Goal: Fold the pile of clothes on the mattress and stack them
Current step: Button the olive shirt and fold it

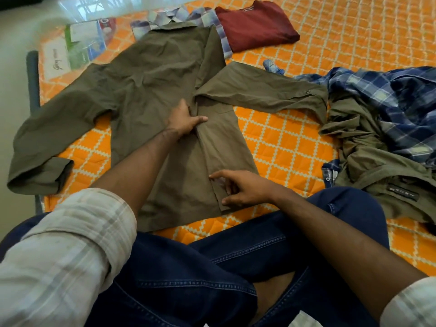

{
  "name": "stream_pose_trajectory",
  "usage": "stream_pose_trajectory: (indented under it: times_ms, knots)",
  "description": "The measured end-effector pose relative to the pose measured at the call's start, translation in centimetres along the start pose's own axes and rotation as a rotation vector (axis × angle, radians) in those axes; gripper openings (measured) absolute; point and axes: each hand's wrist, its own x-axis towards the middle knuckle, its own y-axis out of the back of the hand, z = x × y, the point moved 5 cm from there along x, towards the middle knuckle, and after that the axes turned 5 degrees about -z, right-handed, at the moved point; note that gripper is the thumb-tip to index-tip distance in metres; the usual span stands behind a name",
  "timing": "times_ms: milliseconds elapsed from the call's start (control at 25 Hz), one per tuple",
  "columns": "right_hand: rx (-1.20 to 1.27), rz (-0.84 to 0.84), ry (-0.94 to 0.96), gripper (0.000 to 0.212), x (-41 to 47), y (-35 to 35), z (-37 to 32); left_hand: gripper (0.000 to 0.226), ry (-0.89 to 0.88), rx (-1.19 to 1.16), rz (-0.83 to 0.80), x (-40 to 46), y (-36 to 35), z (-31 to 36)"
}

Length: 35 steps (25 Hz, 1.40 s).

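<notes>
The left hand (183, 121) lay flat and open on the olive shirt (153, 95), fingers straight along the crease where the right side panel had been turned in, pressing rather than gripping. The right hand (240, 188) rested near the hem with loosely spread fingers touching the edge of the same folded panel; it held nothing that I could see. The shirt lay spread back-up on the orange quilted mattress (287, 147), its collar overlapping a pale checked shirt (205, 17), with a folded maroon garment (257, 24) just beside that. The shirt's right sleeve (264, 93) stretched out sideways toward the unfolded heap, a blue plaid shirt (389, 107) tangled with another olive garment (377, 175). The left sleeve (54, 128) lay out flat.

The step in hand looked like setting the first side fold. To do it well, the crease should run straight from shoulder to hem, smoothed under both palms, before the right sleeve gets laid back down along the panel and the left side is brought over to match
</notes>
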Motion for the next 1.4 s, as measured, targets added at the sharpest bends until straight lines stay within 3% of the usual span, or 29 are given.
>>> stream_pose_trajectory:
  times_ms: [40,120,200,240,320,400,520,600,760,880,1200,1320,1400]
  knots:
    - [0.059,0.037,-0.010,0.058,-0.3,0.3,0.2,0.066,-0.014,0.011,0.045,-0.3,-0.2,0.1]
    - [0.038,0.332,-0.062,0.040,-1.3,1.8,1.5,0.065,-0.017,-0.025,0.060,-1.4,-1.2,0.2]
    - [-0.043,0.604,-0.291,0.036,-2.9,3.0,3.5,0.048,0.007,-0.122,0.013,-2.8,-2.0,-0.1]
    - [0.018,0.635,-0.412,0.041,-3.5,3.2,4.5,0.040,0.016,-0.151,-0.044,-3.3,-2.5,-0.5]
    - [0.208,0.561,-0.550,0.048,-4.1,3.2,5.6,0.035,0.022,-0.195,-0.174,-4.7,-3.1,-1.0]
    - [0.260,0.472,-0.567,0.041,-4.3,3.5,5.7,0.033,0.049,-0.237,-0.214,-5.5,-3.3,-1.3]
    - [0.179,0.447,-0.556,0.026,-4.4,3.7,5.6,0.029,0.087,-0.200,-0.084,-6.4,-3.3,-0.9]
    - [0.167,0.435,-0.578,0.028,-4.5,3.4,5.9,0.029,0.104,-0.242,-0.065,-7.3,-3.9,-0.6]
    - [0.220,0.220,-0.591,0.041,-5.4,2.9,5.7,0.049,0.105,-0.223,-0.440,-10.9,-5.5,-0.7]
    - [0.290,0.132,-0.589,0.042,-5.9,2.9,5.3,0.046,0.119,-0.171,-0.589,-13.9,-6.2,-1.0]
    - [0.280,0.138,-0.602,0.034,-6.2,2.5,4.5,0.040,0.123,-0.178,-0.484,-16.7,-7.6,-1.6]
    - [0.289,0.226,-0.635,0.032,-6.7,2.0,5.2,0.035,0.103,-0.247,-0.438,-17.0,-7.6,-2.1]
    - [0.165,0.325,-0.646,0.038,-6.8,2.1,5.3,0.033,0.100,-0.273,-0.425,-17.1,-7.8,-2.2]
